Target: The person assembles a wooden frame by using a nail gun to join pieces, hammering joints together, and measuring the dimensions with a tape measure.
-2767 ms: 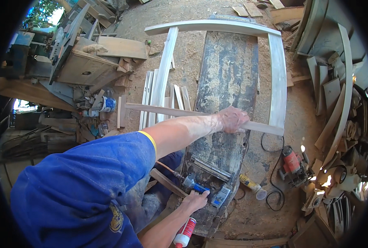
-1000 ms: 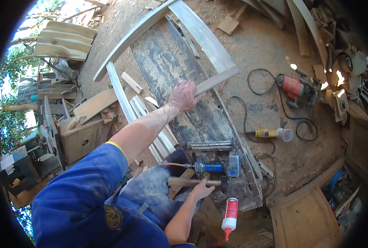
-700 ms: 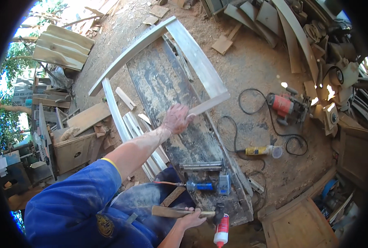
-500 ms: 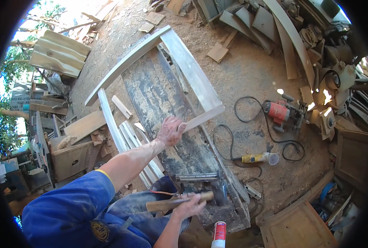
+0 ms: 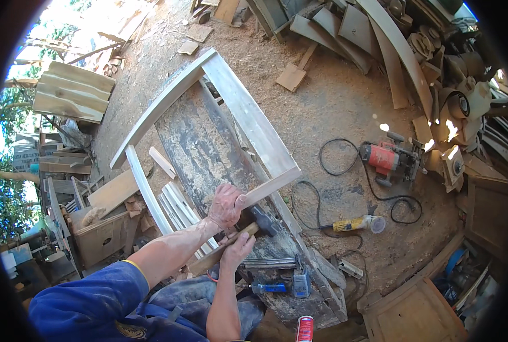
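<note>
A pale wooden frame (image 5: 253, 118) lies tilted over a dark, sawdust-covered workbench (image 5: 188, 134). My left hand (image 5: 226, 206) is closed round the near end of its short rail (image 5: 274, 185). Just below, my right hand (image 5: 237, 249) grips a hammer by its wooden handle (image 5: 214, 259). The dark metal hammer head (image 5: 265, 221) is close beneath the rail, over the bench; whether the two touch I cannot tell. Nearer me on the bench lies a blue and grey nail gun (image 5: 282, 285). A red and white bottle (image 5: 304, 329) stands at the bench's near end.
On the sawdust-strewn ground to the right lie a red router (image 5: 382, 158) and a yellow angle grinder (image 5: 356, 223), both with loose black cords. Several pale slats (image 5: 177, 202) are left of the bench. Scrap boards (image 5: 74, 91) and wooden panels (image 5: 411, 313) surround the area.
My right hand has raised the hammer away from me, up beside my left hand, uncovering the nail gun. The frame and my left hand have shifted slightly nearer and left in view.
</note>
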Demonstrator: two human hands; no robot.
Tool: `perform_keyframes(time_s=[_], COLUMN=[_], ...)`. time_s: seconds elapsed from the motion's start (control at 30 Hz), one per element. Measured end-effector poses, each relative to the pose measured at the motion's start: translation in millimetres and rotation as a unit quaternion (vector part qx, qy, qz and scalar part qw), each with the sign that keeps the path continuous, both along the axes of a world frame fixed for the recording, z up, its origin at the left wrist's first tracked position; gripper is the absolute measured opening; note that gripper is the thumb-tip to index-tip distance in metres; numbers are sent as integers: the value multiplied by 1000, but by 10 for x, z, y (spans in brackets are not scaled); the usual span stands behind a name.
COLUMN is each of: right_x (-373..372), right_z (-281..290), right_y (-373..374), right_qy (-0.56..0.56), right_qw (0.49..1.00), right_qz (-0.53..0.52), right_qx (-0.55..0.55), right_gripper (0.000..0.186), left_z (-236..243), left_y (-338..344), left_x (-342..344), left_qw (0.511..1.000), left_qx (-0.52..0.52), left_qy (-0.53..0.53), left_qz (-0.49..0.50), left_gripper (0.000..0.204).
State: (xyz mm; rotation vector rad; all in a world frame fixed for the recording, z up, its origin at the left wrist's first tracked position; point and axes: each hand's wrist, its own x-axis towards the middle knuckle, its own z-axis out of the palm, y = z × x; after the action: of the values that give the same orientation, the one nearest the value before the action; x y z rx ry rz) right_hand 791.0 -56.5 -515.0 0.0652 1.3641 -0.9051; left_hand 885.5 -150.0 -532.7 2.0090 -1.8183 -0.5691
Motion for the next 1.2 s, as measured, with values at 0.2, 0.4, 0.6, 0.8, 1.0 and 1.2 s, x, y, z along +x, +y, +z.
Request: perform_keyframes(time_s=[0.2, 0.4, 0.6, 0.8, 1.0, 1.2], right_x=[282, 129, 356, -316, -1551, -1919], right_z=[-72, 30, -27, 419, 494, 292], right_y=[132, 276, 505, 157, -1520, -3041], right_qy=[257, 0, 145, -24, 170, 202], right_qw=[951, 998, 976, 994, 930, 821], right_qz=[140, 67, 158, 93, 284, 519], right_qx=[-102, 9, -20, 43, -158, -121], right_gripper=[36, 36, 28, 29, 23, 25], left_z=[29, 7, 68, 77, 117, 132], left_y=[-1, 12, -59, -16, 8, -33], left_x=[-24, 5, -21, -35, -55, -71], left_qw=[1000, 1000, 999, 991, 991, 989], left_qx=[7, 14, 23, 52, 82, 95], left_qy=[4, -28, -36, -118, -104, -111], left_qz=[5, 3, -19, -31, -11, -17], left_gripper=[31, 29, 37, 44, 48, 46])
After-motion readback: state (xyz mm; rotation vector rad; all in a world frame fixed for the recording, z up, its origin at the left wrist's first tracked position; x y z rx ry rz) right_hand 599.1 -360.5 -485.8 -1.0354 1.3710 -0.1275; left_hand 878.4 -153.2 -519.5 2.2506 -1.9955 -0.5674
